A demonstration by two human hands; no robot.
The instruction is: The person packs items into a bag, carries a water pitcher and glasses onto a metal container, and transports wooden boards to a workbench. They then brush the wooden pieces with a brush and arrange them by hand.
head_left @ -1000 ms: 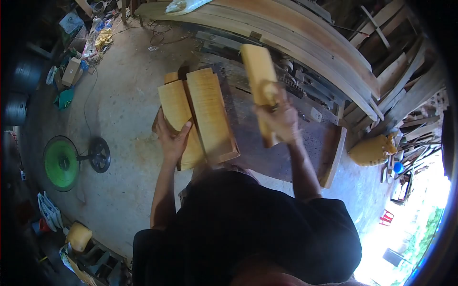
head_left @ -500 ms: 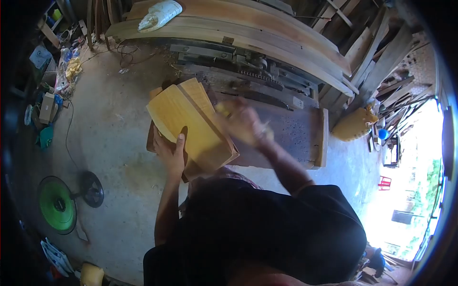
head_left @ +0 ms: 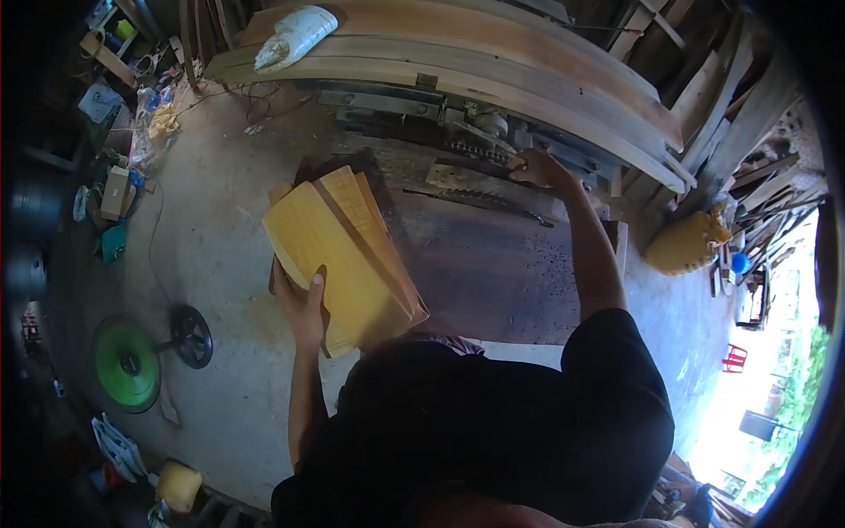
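Observation:
A stack of yellow wooden boards (head_left: 330,264), seemingly several pieces set together at slightly different angles, is held up in front of my body. My left hand (head_left: 304,308) grips its left edge, thumb on the upper face and fingers tucked out of sight beneath. My right arm reaches far forward to the machine bench (head_left: 510,273). There my right hand (head_left: 539,170) is closed beside a chain (head_left: 480,151) and a long wooden strip (head_left: 493,187); what its fingers hold is too small to make out. A dark toothed blade (head_left: 475,197) lies along that strip.
Long planks (head_left: 493,79) lie across behind the bench, with a white sack (head_left: 297,37) on them. A green fan (head_left: 128,363) stands on the floor at left. A yellow sack (head_left: 682,242) and stacked timber are at right, near a bright doorway.
My right hand has gone from beside the boards forward and right to the machine. The boards stay in my left hand, barely shifted. The view has turned slightly.

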